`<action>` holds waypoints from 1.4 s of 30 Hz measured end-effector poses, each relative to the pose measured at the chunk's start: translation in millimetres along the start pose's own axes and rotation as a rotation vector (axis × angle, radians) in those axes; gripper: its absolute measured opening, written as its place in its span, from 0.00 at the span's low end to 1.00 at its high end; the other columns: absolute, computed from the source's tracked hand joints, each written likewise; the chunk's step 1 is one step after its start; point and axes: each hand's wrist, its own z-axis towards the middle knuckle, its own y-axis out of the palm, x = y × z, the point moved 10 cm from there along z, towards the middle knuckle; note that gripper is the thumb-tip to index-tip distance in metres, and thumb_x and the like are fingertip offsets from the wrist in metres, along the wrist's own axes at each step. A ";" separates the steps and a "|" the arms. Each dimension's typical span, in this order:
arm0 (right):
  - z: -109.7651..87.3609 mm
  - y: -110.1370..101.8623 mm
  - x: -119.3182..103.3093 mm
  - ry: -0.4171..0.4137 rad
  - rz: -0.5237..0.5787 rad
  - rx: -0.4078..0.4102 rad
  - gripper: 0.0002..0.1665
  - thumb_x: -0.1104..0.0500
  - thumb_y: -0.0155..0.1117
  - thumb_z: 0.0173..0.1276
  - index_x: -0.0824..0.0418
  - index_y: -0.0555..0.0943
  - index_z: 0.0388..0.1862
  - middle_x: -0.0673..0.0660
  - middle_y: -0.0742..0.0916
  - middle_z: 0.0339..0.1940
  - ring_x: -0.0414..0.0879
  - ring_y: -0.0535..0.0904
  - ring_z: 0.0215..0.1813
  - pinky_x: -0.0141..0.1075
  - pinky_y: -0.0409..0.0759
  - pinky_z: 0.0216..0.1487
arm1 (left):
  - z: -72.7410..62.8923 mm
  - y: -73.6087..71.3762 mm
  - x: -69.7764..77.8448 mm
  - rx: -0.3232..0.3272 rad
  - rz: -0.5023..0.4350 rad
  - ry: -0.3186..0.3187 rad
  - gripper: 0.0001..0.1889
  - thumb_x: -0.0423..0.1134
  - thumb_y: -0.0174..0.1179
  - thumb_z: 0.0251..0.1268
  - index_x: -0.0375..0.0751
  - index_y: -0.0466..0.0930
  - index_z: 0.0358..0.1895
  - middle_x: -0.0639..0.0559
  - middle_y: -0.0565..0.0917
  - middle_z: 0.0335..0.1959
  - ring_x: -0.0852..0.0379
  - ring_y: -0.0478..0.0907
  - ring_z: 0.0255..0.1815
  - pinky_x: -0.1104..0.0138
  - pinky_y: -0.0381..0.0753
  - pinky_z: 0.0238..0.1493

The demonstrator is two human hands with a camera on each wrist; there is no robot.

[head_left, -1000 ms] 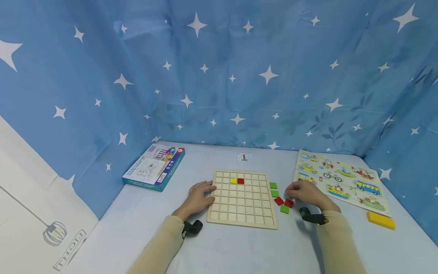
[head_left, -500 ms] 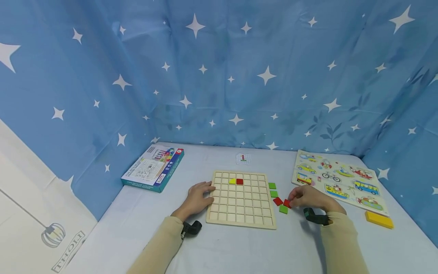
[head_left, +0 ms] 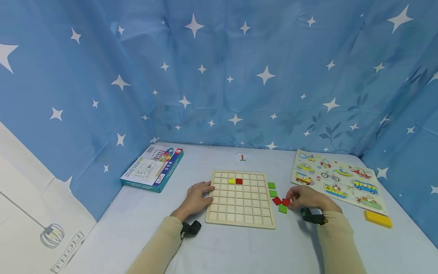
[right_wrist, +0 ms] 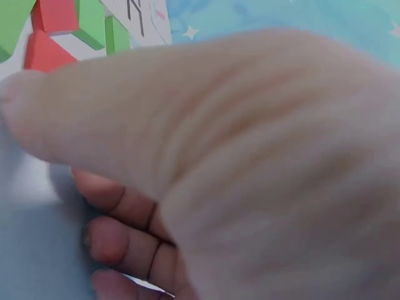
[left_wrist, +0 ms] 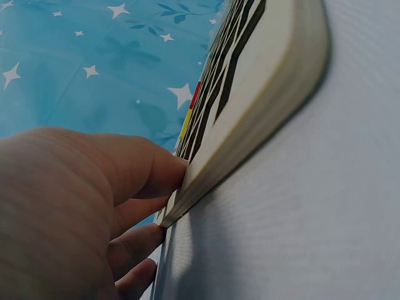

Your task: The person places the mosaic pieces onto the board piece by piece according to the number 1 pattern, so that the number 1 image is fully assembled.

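My left hand rests along the left rim of a wooden grid board. In the left wrist view its thumb and fingertips touch the board's edge. A yellow piece and a red square tile sit side by side in the upper cells. To the right of the board, my right hand pinches another red square tile between thumb and fingers. Close by lie a second loose red tile and several green tiles. The right wrist view shows the thumb tip at the red tile.
Behind the board lies a small pattern card. A teal-sided game box stands at the back left. A vehicle picture puzzle lies at the right, with a yellow block in front of it.
My right hand has come down and closer, its fingertips now on the near-right red tile, which has turned and shifted slightly. The left hand stays on the board.
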 end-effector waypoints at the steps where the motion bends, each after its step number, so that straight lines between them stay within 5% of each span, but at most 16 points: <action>1: 0.6 -0.2 1.3 0.009 -0.001 0.009 0.16 0.60 0.75 0.54 0.61 0.80 0.39 0.53 0.76 0.26 0.47 0.72 0.32 0.37 0.66 0.33 | -0.1 0.1 -0.1 0.000 0.000 -0.001 0.21 0.37 0.62 0.61 0.40 0.80 0.58 0.44 0.71 0.69 0.43 0.61 0.73 0.45 0.50 0.72; 17: 10.0 -13.5 9.4 0.031 -0.004 0.235 0.15 0.61 0.70 0.61 0.63 0.81 0.46 0.54 0.76 0.29 0.48 0.71 0.34 0.37 0.68 0.31 | 0.8 2.4 -1.9 -0.017 0.009 -0.012 0.21 0.39 0.62 0.62 0.42 0.79 0.60 0.45 0.70 0.70 0.44 0.59 0.74 0.45 0.50 0.72; 42: 21.8 -14.0 1.6 0.040 -0.101 0.285 0.20 0.55 0.72 0.61 0.62 0.83 0.50 0.55 0.84 0.42 0.49 0.74 0.39 0.36 0.73 0.36 | -0.7 1.2 -2.8 -0.019 -0.002 -0.034 0.21 0.38 0.62 0.62 0.42 0.79 0.60 0.46 0.69 0.71 0.45 0.59 0.74 0.46 0.48 0.73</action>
